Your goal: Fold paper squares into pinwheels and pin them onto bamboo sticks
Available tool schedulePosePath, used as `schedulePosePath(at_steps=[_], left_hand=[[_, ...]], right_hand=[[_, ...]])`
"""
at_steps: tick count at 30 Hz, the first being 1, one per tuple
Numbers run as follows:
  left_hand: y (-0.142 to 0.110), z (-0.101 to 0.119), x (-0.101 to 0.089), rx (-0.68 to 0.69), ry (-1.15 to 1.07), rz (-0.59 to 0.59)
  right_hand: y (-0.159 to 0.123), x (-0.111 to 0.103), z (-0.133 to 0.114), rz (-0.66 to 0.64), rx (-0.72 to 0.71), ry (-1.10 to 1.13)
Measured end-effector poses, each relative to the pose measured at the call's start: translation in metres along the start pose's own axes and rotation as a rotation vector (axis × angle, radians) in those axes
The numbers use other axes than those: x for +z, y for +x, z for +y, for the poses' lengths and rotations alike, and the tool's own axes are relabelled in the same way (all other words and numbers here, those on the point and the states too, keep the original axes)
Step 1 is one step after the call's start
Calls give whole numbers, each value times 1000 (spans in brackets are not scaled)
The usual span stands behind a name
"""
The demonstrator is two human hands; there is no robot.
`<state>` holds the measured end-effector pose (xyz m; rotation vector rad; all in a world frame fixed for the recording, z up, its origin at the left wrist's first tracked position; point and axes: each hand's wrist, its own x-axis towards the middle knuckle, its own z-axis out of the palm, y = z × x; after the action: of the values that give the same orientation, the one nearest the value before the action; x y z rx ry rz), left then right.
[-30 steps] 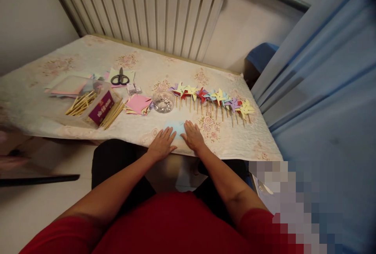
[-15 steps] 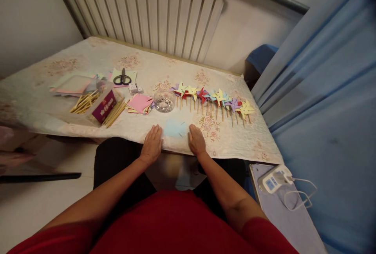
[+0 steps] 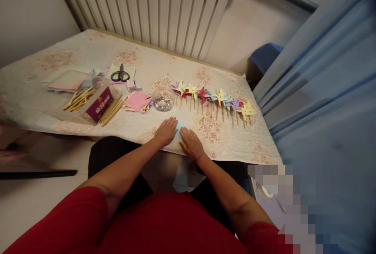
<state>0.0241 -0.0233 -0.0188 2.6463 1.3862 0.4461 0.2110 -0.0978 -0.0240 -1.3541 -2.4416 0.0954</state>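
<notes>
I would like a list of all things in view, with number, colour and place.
Paper sheet: one, light blue, partly covered by hands
Paper pinwheels: several, multicoloured, row at right
Round plastic dish of small pieces: one, clear, centre
Square paper stack: one, pink-topped, left of dish
Small boxes: two, white, behind stack
Scissors: one, black, on pale paper
Labelled plastic box: one, clear with purple, left
Wooden sticks: many, tan, inside and beside box
Loose sheets: several, pastel, far left
Floral cloth: one, cream, underneath
Radiator: one, off-white, behind
Curtain: one, blue, far right
Pixelated patch: unclear, lower right
Shirt: one, red, bottom
Trousers: one pair, black, below table edge
Hands: two, bare, left and right
</notes>
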Motion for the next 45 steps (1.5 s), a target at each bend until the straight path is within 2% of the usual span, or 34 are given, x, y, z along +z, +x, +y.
schedulePosePath(at_steps=[7,15,23,27,30,32,38,45], left_hand=[[-2,2,3,-10,51,-61],[-1,3,2,-12,58,-64],[-2,5,-2,-11,63,-78],[-1,5,-1,-26,43,-76],[-2,5,0,-17,47,-66],[-3,5,-1,-12,59,-55],[-4,8,-6,-10,76,-94],[-5,7,-4,-8,80,-70]], right_hand=[[2,-3,-2,-47,-13,-24],[-1,-1,-3,-56,-4,-21],[-20,5,-10,-6,49,-26],[-25,6,-10,69,86,49],[-16,3,-5,152,180,98],[-5,0,-2,162,211,85],[29,-2,3,3,180,13],[36,-1,3,-39,253,-48]])
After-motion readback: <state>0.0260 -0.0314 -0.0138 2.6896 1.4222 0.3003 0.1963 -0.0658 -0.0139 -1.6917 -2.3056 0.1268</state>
